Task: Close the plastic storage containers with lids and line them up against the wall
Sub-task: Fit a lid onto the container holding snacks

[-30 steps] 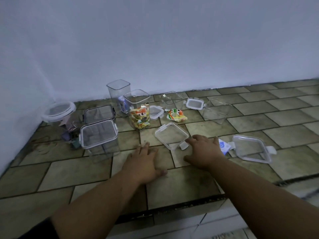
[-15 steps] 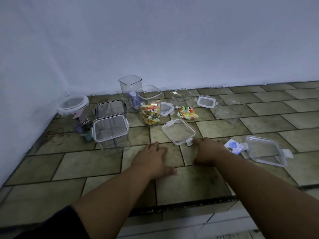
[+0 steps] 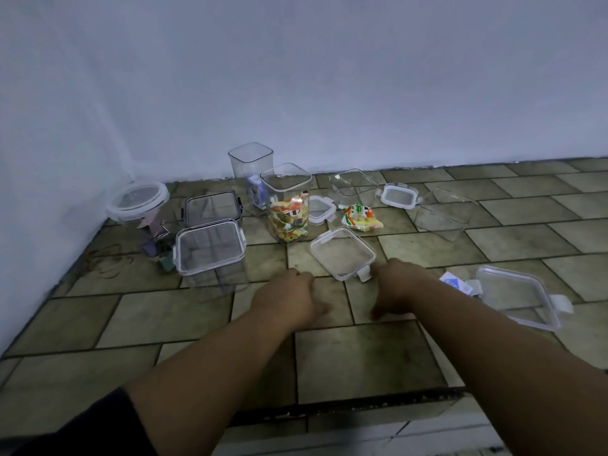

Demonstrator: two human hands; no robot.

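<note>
Clear plastic containers and lids are scattered on a tiled floor near a pale wall. A square lid (image 3: pixel 342 253) lies flat just beyond my hands. My left hand (image 3: pixel 286 299) rests on the floor, holding nothing. My right hand (image 3: pixel 399 284) rests beside that lid's clip tab, fingers bent down, holding nothing. At the left stand a lidded square container (image 3: pixel 210 248), a dark-rimmed lidded one (image 3: pixel 212 207) and a round lidded one (image 3: pixel 138 200). An open tall container (image 3: pixel 288 205) holds snack packets. Another open tall container (image 3: pixel 250 166) stands by the wall.
A large lid (image 3: pixel 516 296) lies at the right beside a small blue-and-white packet (image 3: pixel 455 281). Two small lids (image 3: pixel 399 195) (image 3: pixel 320 209), two open low containers (image 3: pixel 353 185) (image 3: pixel 444 213) and a loose snack packet (image 3: pixel 360 218) lie further back. A step edge (image 3: pixel 329 411) runs below my arms.
The view has shifted, so everything sits further right in frame. My right hand has curled its fingers down next to the lid's tab. My left hand stays on the floor.
</note>
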